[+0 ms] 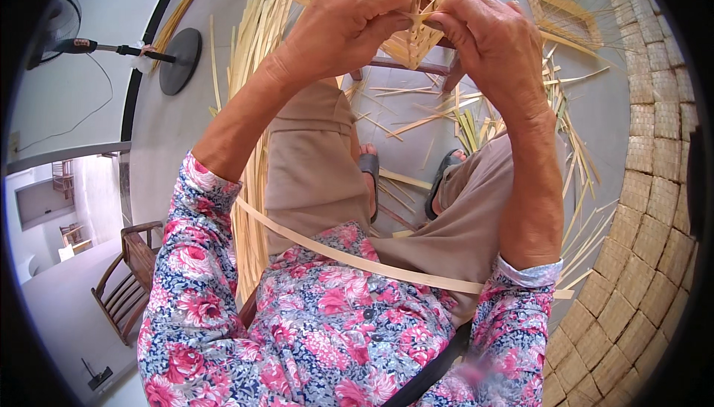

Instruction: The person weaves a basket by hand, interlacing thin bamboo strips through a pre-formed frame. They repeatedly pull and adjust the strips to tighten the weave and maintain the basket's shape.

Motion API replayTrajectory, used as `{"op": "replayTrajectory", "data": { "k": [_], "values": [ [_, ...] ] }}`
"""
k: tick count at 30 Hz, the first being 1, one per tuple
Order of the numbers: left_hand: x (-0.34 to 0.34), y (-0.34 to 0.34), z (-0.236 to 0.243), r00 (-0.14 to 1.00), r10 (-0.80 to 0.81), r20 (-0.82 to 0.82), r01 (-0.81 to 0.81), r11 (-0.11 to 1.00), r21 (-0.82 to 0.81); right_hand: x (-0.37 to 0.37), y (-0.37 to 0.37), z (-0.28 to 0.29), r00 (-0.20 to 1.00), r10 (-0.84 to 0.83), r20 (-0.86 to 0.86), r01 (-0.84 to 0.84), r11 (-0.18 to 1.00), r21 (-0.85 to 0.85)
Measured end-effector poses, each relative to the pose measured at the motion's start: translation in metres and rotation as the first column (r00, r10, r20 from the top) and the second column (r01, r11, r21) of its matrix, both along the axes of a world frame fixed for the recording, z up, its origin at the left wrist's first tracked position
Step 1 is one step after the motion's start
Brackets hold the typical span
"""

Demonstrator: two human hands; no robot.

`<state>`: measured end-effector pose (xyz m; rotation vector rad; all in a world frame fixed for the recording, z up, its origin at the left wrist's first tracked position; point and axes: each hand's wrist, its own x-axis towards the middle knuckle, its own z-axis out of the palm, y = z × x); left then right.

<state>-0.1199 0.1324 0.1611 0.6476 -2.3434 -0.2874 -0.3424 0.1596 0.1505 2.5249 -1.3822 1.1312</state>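
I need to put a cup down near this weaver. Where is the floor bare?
Bare grey floor lies at the left, between the bundle of bamboo strips and the fan base. Around the sandalled feet and under the half-woven basket held by both hands, loose strips crowd the floor up to the woven mats.

From my feed I see a stand fan (63,31) lying on the floor at upper left, its round base (181,61) nearby. A wooden chair (126,280) stands lower left, and a stack of woven mats (654,206) curves along the right edge.
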Motion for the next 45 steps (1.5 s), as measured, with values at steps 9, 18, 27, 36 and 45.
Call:
{"op": "replayTrajectory", "data": {
  "k": [9,18,27,36,45],
  "values": [
    [0.022,0.004,0.009,0.988,-0.120,0.093,0.113,0.991,0.073,0.009,-0.011,-0.004,0.994,0.107,0.015,-0.108,0.993,0.056],
    [0.035,0.003,0.010,0.993,-0.109,-0.038,0.115,0.935,0.335,0.012,-0.019,0.022,0.981,0.174,-0.081,-0.162,0.978,0.134],
    [0.032,-0.011,0.012,0.992,-0.130,0.009,0.124,0.962,0.242,0.010,-0.029,0.017,0.987,0.145,-0.065,-0.143,0.989,0.031],
    [0.020,0.017,0.000,0.915,0.362,-0.179,-0.300,0.906,0.298,0.035,-0.029,0.006,0.997,-0.008,0.072,0.039,0.895,-0.445],
    [0.051,0.017,-0.024,0.927,0.287,-0.243,-0.208,0.929,0.305,0.037,-0.020,-0.031,0.228,-0.376,0.898,-0.608,0.666,0.432]
  ]
}}
